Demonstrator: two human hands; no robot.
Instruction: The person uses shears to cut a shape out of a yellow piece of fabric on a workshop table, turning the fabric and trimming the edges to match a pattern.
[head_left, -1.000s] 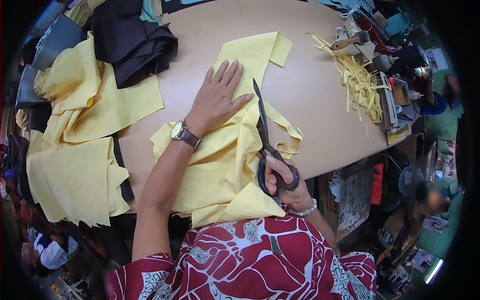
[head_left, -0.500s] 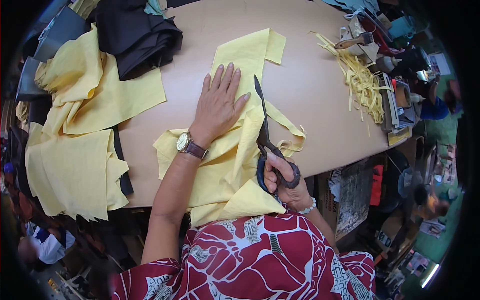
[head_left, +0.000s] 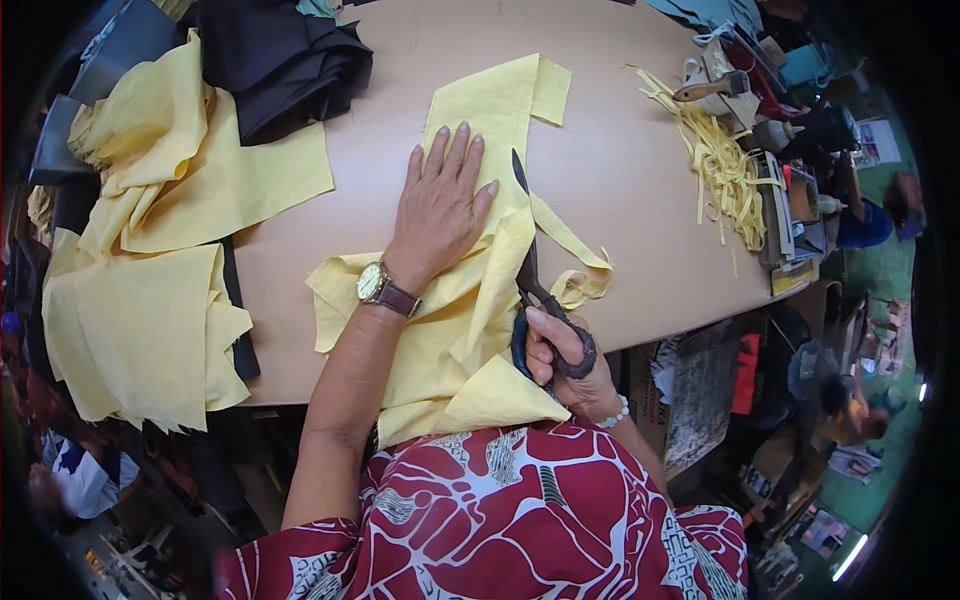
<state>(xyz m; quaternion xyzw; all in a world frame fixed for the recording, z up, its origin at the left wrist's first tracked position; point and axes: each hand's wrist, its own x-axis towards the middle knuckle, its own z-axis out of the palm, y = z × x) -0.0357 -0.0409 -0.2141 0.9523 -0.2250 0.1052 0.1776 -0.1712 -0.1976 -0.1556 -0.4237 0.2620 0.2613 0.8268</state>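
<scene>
My left hand [head_left: 444, 205] lies flat on a piece of yellow fabric [head_left: 478, 110], fingers stretched toward its far end. The far right corner of the fabric is folded over. In my right hand [head_left: 575, 362] I grip dark scissors [head_left: 534, 270], thumb and fingers through the handles. Their blades point away from me along the right edge of the fabric, near my left thumb; whether they are fully closed I cannot tell. A narrow yellow strip [head_left: 570, 235] curls off to the right of the blades. The near part of the fabric bunches up and hangs over the table edge against my shirt.
More yellow fabric [head_left: 140, 325] lies folded and heaped at the left, beside a dark folded cloth [head_left: 290, 75]. At the right of the table [head_left: 640, 180] sits a pile of thin yellow strips [head_left: 730, 180], next to a brush [head_left: 712, 86] and bottles. Other people are in the background.
Hands, scissors and the yellow piece stay in nearly the same place. The view has shifted slightly, so the side piles appear a little displaced.
</scene>
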